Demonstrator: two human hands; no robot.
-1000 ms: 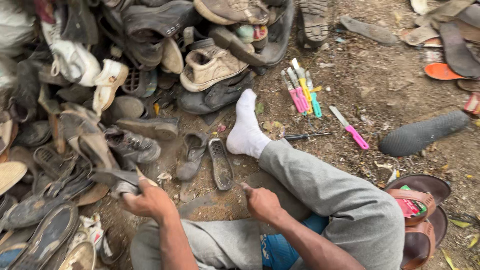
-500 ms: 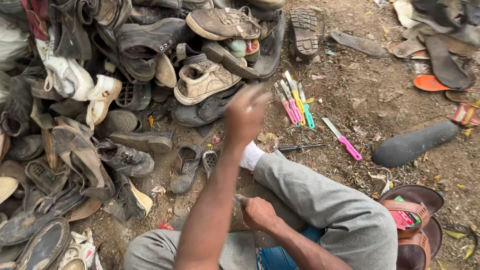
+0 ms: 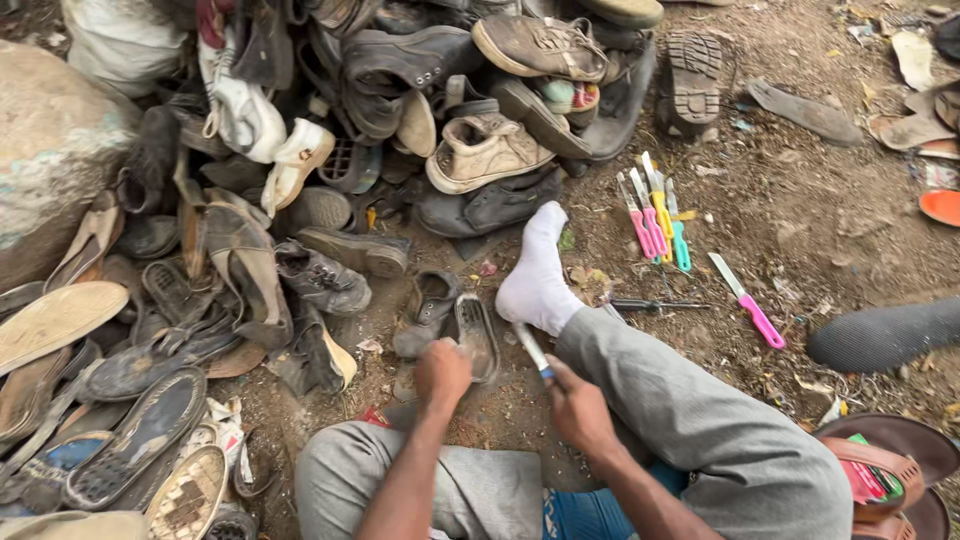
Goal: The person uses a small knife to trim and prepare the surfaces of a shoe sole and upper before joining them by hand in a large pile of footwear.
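I sit on dirt ground with my legs stretched out, one foot in a white sock (image 3: 535,275). My left hand (image 3: 441,372) is closed on the near edge of a small dark sandal (image 3: 476,332) that lies on the ground beside the foot. Just to the right, my right hand (image 3: 580,408) grips a knife (image 3: 531,349) with a blue handle, its pale blade pointing up toward the sandal. A second small dark shoe (image 3: 425,312) lies just left of the sandal.
A big pile of worn shoes and soles (image 3: 340,150) fills the left and the top. A large rock (image 3: 55,150) stands far left. Several coloured-handled knives (image 3: 655,215), a pink-handled knife (image 3: 745,298) and a black sole (image 3: 880,335) lie to the right.
My left hand, raised toward the pile half a second ago, has come down onto the small sandal. My right hand has lifted the knife toward it.
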